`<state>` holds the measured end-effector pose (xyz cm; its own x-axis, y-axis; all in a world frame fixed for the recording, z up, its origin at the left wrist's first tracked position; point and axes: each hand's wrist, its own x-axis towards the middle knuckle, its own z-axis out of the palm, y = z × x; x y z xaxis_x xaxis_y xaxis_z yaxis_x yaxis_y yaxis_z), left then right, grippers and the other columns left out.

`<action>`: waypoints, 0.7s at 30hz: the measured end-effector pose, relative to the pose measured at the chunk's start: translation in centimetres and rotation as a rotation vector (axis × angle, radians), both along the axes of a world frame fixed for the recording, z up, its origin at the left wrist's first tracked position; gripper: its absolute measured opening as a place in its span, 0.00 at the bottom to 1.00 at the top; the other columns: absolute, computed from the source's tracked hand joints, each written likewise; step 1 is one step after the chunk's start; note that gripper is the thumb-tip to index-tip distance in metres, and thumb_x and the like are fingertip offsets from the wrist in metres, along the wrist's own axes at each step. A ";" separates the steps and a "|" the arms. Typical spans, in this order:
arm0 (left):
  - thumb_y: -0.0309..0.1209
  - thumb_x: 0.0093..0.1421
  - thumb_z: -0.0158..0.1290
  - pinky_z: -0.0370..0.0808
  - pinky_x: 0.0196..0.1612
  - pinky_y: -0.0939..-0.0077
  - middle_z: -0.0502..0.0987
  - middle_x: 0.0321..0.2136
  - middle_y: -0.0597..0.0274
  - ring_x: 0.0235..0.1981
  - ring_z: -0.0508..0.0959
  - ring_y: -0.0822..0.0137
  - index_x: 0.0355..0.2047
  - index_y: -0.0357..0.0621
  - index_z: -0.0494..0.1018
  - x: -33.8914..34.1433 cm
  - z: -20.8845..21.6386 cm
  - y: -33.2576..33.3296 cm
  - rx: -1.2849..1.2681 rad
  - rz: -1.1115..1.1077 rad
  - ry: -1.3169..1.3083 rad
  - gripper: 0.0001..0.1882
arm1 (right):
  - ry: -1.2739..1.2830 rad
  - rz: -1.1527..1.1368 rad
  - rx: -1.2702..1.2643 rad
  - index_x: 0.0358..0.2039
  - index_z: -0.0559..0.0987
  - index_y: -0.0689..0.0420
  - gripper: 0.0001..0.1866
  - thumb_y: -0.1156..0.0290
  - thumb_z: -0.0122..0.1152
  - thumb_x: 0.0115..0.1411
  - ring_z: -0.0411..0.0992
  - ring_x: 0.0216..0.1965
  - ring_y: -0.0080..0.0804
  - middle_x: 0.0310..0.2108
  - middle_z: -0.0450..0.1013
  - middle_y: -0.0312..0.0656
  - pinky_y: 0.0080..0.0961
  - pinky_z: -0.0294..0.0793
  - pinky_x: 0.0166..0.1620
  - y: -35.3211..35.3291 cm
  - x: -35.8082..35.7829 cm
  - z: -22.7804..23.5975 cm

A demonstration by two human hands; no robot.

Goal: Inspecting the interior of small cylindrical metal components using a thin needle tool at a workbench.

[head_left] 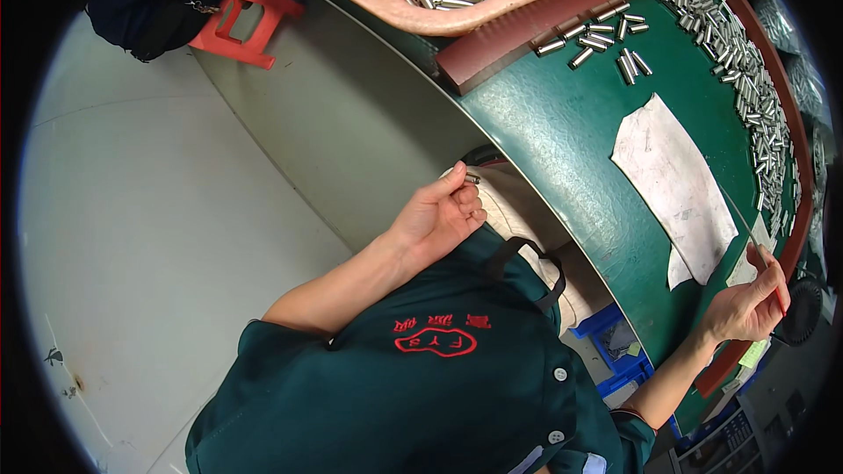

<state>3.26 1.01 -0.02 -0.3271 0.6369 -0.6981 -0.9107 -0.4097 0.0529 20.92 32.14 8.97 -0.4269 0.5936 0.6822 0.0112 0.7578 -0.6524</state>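
My left hand [448, 202] is closed in front of my body, just off the table's edge. Between its thumb and curled fingers sits a small metal cylinder [472, 178]. Over the right side of the green table, my right hand [748, 300] grips a thin rod-like tool [736, 209] with a red handle; the rod points away from me, and its exact kind is unclear. A stained white cloth [672, 184] lies flat on the table beside that tool. Several loose metal cylinders [601, 32] rest farther back.
A pink basin [430, 22] full of metal cylinders stands at the far edge. Dark red raised strips [527, 31] border the table [536, 132], with a long pile of cylinders [746, 88] along the right one. A red stool [255, 22] and a seated person [145, 4] are far left.
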 end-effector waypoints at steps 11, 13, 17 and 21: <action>0.37 0.58 0.50 0.62 0.32 0.79 0.58 0.17 0.69 0.22 0.59 0.73 0.22 0.48 0.63 -0.1 0.5 0.1 0.029 -0.016 -0.005 0.11 | 0.012 0.008 0.031 0.30 0.71 0.68 0.09 0.74 0.46 0.60 0.71 0.24 0.35 0.27 0.72 0.53 0.29 0.76 0.31 -0.2 -0.2 0.2; 0.37 0.58 0.49 0.62 0.32 0.79 0.57 0.16 0.69 0.22 0.58 0.73 0.22 0.47 0.63 -0.2 0.8 0.1 0.024 -0.020 -0.017 0.12 | 0.007 0.022 0.012 0.30 0.71 0.68 0.08 0.75 0.47 0.60 0.71 0.24 0.35 0.26 0.72 0.53 0.30 0.77 0.31 -0.3 -0.2 0.2; 0.38 0.58 0.49 0.60 0.31 0.80 0.55 0.16 0.70 0.21 0.56 0.74 0.21 0.45 0.62 0.1 1.1 0.0 0.068 -0.035 -0.034 0.14 | 0.018 0.024 0.024 0.29 0.71 0.68 0.09 0.75 0.47 0.60 0.71 0.24 0.35 0.27 0.72 0.53 0.29 0.76 0.31 -0.3 0.0 0.2; 0.38 0.58 0.49 0.59 0.30 0.81 0.55 0.16 0.70 0.20 0.56 0.75 0.21 0.45 0.63 0.4 1.0 0.0 0.108 -0.048 -0.030 0.14 | 0.019 0.011 0.025 0.29 0.71 0.68 0.09 0.75 0.47 0.60 0.71 0.24 0.35 0.27 0.72 0.53 0.28 0.76 0.30 -0.4 0.1 0.3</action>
<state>3.62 0.97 0.94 -0.2748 0.7234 -0.6334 -0.9297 -0.3679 -0.0167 20.98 31.71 9.31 -0.4206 0.5711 0.7049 -0.0097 0.7741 -0.6330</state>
